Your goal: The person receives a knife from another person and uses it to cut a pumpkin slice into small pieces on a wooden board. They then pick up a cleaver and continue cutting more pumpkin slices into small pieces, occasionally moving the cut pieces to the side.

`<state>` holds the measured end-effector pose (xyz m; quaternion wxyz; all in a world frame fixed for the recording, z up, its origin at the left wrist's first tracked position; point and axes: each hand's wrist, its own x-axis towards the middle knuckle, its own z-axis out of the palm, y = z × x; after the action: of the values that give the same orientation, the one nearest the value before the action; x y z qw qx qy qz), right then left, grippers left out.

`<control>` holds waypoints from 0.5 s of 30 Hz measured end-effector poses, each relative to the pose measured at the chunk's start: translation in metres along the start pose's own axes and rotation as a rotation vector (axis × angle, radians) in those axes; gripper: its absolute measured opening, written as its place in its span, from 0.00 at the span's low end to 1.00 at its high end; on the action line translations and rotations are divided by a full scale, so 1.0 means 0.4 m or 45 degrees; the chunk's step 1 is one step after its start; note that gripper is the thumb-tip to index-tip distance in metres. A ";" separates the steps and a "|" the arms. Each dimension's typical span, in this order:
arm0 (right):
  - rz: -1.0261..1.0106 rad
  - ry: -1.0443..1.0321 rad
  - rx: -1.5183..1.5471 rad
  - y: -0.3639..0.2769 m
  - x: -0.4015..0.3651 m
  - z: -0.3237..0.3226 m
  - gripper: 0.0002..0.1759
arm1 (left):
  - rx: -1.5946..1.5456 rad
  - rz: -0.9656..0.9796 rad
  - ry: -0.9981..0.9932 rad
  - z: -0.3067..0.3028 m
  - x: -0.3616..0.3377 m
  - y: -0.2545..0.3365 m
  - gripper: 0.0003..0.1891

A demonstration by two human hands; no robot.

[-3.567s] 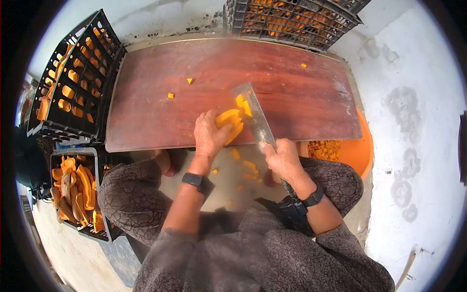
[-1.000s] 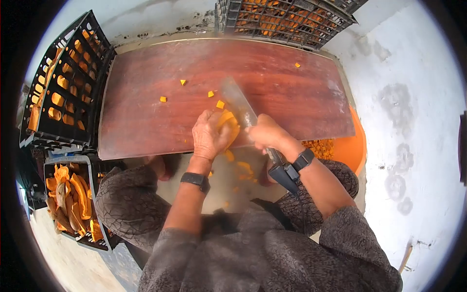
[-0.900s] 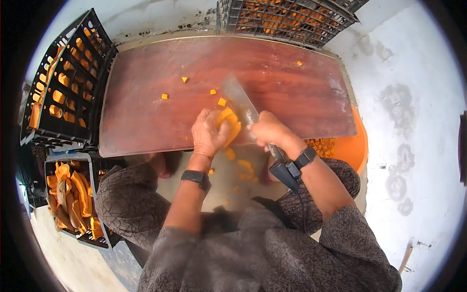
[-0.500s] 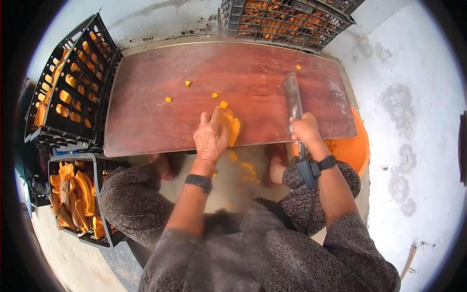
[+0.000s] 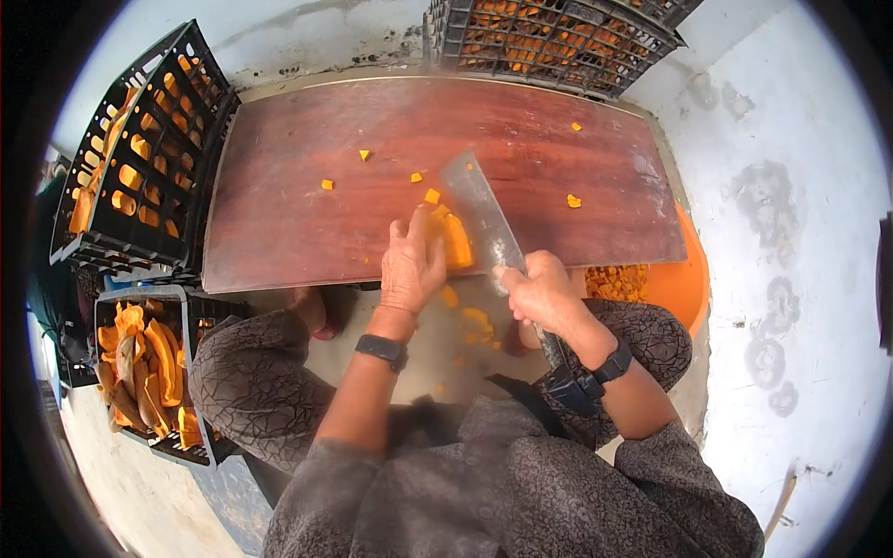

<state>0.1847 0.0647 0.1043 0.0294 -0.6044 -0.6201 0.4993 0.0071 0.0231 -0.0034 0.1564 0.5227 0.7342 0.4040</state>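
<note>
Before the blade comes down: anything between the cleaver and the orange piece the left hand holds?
Nothing visible. The cleaver in the right hand sits right beside the orange piece; the left hand grips its other side.

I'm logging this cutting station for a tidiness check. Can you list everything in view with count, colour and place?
board: one, reddish-brown, centre.
cleaver: one, grey blade, on the board, gripped by the right hand.
orange slices: small stack, orange, near edge of the board, under the left hand.
loose bits: about six, orange, scattered on the board.
left crate: one, black, tilted, left of the board, orange pieces inside.
far crate: one, black, beyond the board, orange pieces inside.
lower-left crate: one, dark, holds orange strips.
basin: one, orange, right, partly under the board, diced pieces inside.
fallen pieces: a few, orange, on the floor.
wristbands: two, black, one on each wrist.
left hand: on the slices.
right hand: on the cleaver handle.
</note>
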 end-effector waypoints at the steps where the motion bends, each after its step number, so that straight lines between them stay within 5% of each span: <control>1: -0.037 -0.004 -0.041 0.004 0.002 0.007 0.18 | -0.007 0.000 0.006 0.001 -0.002 -0.001 0.28; 15: -0.216 0.116 -0.484 0.018 0.033 0.049 0.21 | -0.048 0.010 0.049 0.019 -0.011 0.001 0.31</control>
<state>0.1738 0.0620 0.0824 -0.0152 -0.5667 -0.7499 0.3412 0.0140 0.0227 -0.0088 0.1506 0.5148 0.7272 0.4284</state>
